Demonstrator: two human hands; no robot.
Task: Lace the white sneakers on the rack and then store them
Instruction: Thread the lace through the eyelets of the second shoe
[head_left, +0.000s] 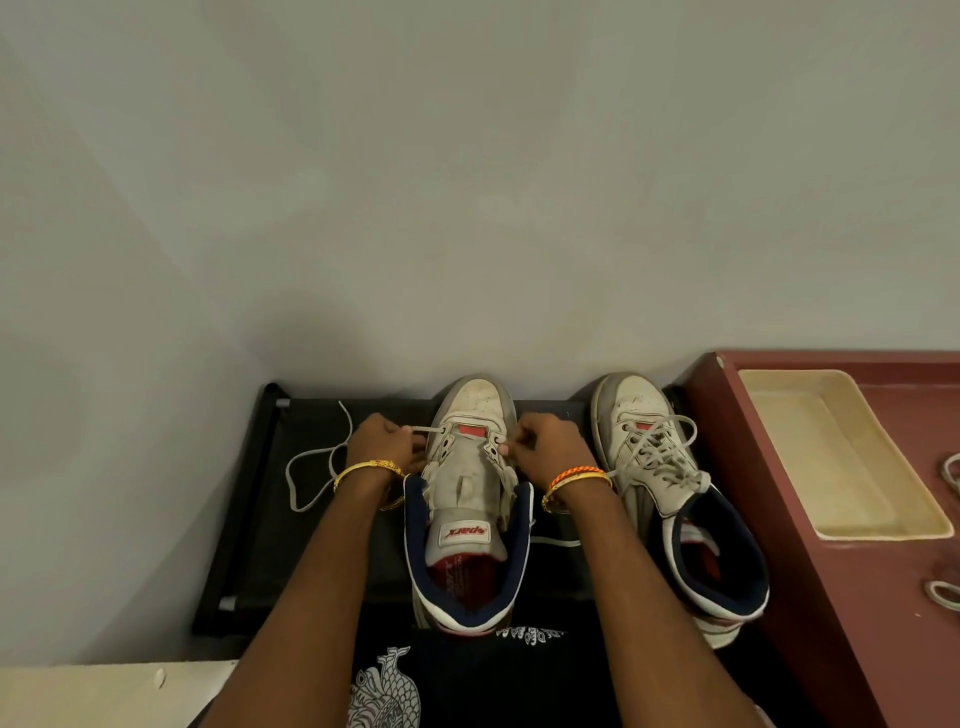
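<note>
Two white sneakers with navy collars stand on a black shoe rack (249, 519), toes toward the wall. The middle sneaker (470, 499) has open eyelets and a lace (311, 467) threaded only through the lowest pair. My left hand (382, 441) pinches the lace at the left eyelet, and the loose end trails left across the rack. My right hand (545, 441) pinches the lace at the right eyelet. The right sneaker (660, 478) is laced, with its laces lying loose over the tongue.
A maroon cabinet top (857, 597) stands right of the rack and carries a cream tray (841, 532). Lace loops (945, 592) lie at its right edge. A grey wall rises straight behind the rack. A pale ledge (104, 691) sits at bottom left.
</note>
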